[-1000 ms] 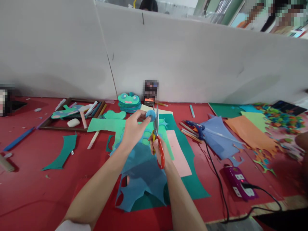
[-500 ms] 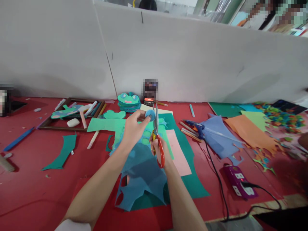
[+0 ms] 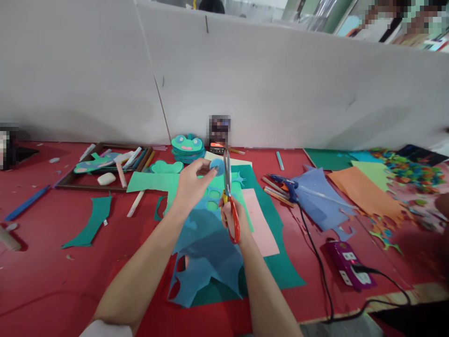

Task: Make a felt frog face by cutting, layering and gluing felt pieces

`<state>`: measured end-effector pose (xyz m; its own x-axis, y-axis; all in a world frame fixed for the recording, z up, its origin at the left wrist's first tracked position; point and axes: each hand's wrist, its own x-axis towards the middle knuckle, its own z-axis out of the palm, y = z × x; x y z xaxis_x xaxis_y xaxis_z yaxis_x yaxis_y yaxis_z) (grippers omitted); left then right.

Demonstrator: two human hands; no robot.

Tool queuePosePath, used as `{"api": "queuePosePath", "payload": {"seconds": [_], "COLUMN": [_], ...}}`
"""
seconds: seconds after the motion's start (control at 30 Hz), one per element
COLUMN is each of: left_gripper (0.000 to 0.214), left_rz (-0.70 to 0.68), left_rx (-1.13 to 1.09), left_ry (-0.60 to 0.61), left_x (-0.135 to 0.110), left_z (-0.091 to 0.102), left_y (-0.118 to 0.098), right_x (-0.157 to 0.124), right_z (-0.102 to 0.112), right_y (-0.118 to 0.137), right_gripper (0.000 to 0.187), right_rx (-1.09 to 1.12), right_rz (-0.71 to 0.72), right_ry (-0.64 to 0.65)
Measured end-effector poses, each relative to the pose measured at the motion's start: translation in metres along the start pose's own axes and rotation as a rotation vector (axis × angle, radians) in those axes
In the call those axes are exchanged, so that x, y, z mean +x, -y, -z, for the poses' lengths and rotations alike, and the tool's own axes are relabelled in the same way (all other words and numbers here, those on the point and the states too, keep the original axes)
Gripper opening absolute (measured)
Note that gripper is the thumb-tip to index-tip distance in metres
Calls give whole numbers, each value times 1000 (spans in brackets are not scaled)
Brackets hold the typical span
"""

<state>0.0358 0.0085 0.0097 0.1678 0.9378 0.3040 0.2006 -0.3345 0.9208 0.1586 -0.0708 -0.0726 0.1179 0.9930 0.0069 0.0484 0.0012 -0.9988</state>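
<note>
Two bare hands work above the red table. One small blue disc is pinched between the thumb and fingertips of the left hand, held up in the air over the sheets. One pair of scissors with red handles sits in the right hand. Its fingers curl through the loops, and the blades stand upright and nearly together, just beside the disc's right edge. White patches on the purple power strip are too small to read. Under the hands lie four sheets: a blue sheet with cut-outs, a dark green sheet, a pink sheet and a light green sheet with round holes. A stack of frog faces sits by the wall, a tray of pens lies to the left, and a glue gun with a black cable lies to the right.
</note>
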Motion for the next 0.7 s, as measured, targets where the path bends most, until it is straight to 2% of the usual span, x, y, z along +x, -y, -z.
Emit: {"api": "queuePosePath", "payload": {"seconds": [0.17,0.47,0.7], "left_gripper": [5,6,7], "left_rz": [5,3,-25], "left_rx": [-10,1,16], "left_ry": [11,60,50], "left_x": [0,2,3], "left_z": [2,4,4], "left_y": [-3,-2,0], "right_x": [-1,-1,0], "right_z": [-1,0,0], "right_y": [-1,0,0], "right_gripper": [52,54,52], "right_rx": [-7,1,-8], "right_rz": [78,74,83], "right_ry": [48,61,53]}}
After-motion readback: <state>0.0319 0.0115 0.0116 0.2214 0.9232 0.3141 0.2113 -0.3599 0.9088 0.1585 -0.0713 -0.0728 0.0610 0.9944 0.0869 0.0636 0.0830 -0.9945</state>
